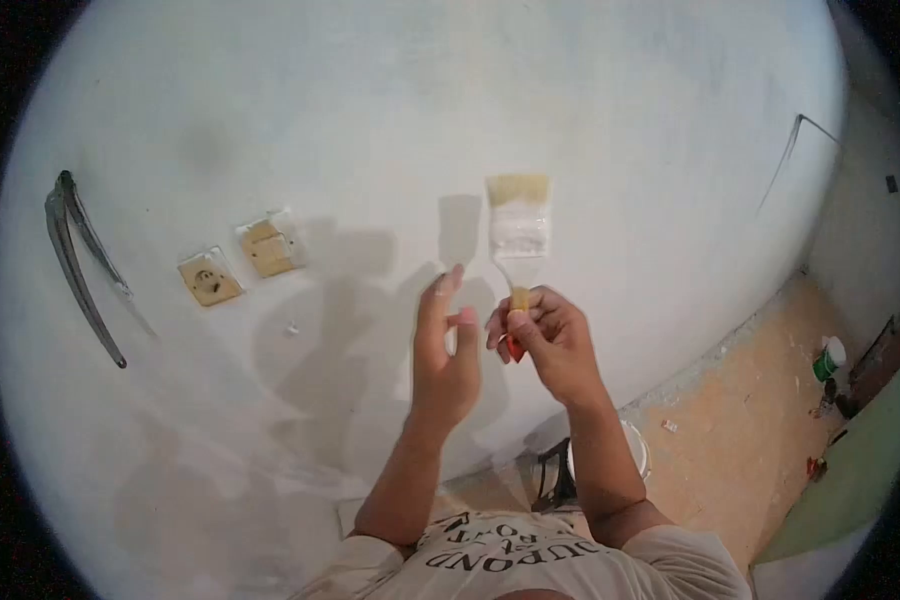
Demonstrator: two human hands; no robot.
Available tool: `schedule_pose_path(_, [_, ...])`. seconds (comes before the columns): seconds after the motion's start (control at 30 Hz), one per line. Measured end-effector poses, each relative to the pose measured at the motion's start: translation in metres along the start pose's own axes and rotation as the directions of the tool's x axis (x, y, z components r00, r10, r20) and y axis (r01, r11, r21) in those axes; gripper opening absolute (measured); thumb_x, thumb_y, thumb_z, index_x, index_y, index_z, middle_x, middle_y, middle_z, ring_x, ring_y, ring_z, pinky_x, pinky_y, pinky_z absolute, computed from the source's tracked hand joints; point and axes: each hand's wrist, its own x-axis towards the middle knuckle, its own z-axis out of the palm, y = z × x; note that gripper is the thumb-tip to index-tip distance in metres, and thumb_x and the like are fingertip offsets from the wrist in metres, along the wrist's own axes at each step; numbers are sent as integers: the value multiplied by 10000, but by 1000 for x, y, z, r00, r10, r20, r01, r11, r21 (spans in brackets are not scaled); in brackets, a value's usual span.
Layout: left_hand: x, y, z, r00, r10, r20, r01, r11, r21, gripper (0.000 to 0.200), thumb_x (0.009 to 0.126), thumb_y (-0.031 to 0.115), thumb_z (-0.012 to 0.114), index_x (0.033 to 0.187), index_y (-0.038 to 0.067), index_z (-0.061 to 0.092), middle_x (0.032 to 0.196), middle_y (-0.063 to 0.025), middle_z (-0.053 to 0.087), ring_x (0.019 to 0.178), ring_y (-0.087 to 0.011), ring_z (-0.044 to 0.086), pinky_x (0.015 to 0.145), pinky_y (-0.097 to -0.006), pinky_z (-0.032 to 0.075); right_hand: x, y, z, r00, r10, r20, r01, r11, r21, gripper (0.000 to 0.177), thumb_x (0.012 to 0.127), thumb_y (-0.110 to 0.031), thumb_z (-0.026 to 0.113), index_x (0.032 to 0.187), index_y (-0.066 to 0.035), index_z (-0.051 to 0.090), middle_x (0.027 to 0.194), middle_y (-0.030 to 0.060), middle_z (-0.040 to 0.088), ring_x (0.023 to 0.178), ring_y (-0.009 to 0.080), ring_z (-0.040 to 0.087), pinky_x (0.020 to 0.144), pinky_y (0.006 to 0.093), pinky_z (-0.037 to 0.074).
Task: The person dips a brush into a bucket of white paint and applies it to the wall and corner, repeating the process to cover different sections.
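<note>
A flat paintbrush [519, 220] stands upright in front of the white wall [370, 110], its pale bristles at the top and its white ferrule area below them. My right hand [555, 340] is closed around the lower handle, where a red end shows under the fingers. To the left of the brush, my left hand [447, 350] is raised with thumb and fingers apart. Nothing is in it, and it does not touch the brush. Shadows of the brush and hands fall on the wall.
Two outlet boxes covered with tan tape, a left one [210, 277] and a right one [269, 248], sit in the wall. Dark cables [80, 260] hang at the far left. A white bucket [637, 450] stands on the tan floor [710, 410]; a green-and-white can [828, 359] is farther right.
</note>
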Motion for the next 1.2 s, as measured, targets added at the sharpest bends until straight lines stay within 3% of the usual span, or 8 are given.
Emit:
schedule_pose_path(0.1, [26,7,-50,984,175,-35,-174,984,46,393,1039,211,445,1331,-40,519,1384,-193,505,1299,-317,496,1042,-415,422,17,-35,20,985,-127,-113,104,976,-192,172,1016,-59,569,1157,36,545,844,86,672,647,86,578,549,233,460])
schedule_pose_path(0.23, [77,7,-111,797,604,15,-520,673,526,501,1050,322,475,1432,-1,442,1415,-203,495,1257,-307,550,1068,-457,409,62,-74,40,910,-385,-156,234,785,-573,329,996,-34,573,1318,25,550,811,66,632,642,71,518,579,250,447])
schedule_pose_path(0.27, [88,16,-111,751,655,-86,-587,721,367,466,1052,315,467,1381,-14,486,1389,-201,509,1219,-309,574,1043,-466,430,73,-86,47,882,-455,-123,246,667,-703,363,992,-36,570,1349,24,548,795,78,613,644,90,519,590,269,450])
schedule_pose_path(0.4, [131,33,-130,669,741,-48,-679,637,364,368,1029,239,456,1262,-20,574,1387,-205,511,1244,-341,557,1062,-496,421,125,-116,70,705,-701,109,291,146,-946,511,921,15,570,1429,10,513,730,142,526,661,283,546,621,379,462])
schedule_pose_path(0.6, [170,47,-130,577,816,40,-733,495,466,292,1003,196,460,1124,-2,636,1379,-213,522,1314,-378,491,1078,-498,410,214,-136,81,683,-696,219,221,-88,-971,569,878,52,546,1425,144,420,806,270,588,780,387,619,701,455,517])
schedule_pose_path(0.97, [154,40,-133,623,782,-16,-736,594,326,292,1002,212,485,1137,7,643,1393,-204,515,1324,-353,490,1071,-514,412,131,-65,56,890,-406,205,172,-118,-978,637,882,92,469,1465,202,237,767,309,578,689,398,611,638,469,496])
schedule_pose_path(1.1, [135,49,-127,646,763,31,-722,598,348,260,984,195,512,1110,15,651,1394,-199,518,1340,-352,477,1077,-514,407,100,-123,54,990,-136,-49,-58,-62,-996,389,900,31,537,1279,58,623,742,291,588,624,335,606,591,452,443])
schedule_pose_path(1.2, [122,55,-125,691,719,81,-710,652,267,224,953,164,523,1077,31,654,1395,-201,519,1352,-374,462,1096,-508,386,111,-160,58,944,-321,-71,-125,-149,-981,216,877,-97,681,1066,-25,758,835,199,686,715,291,655,663,396,510])
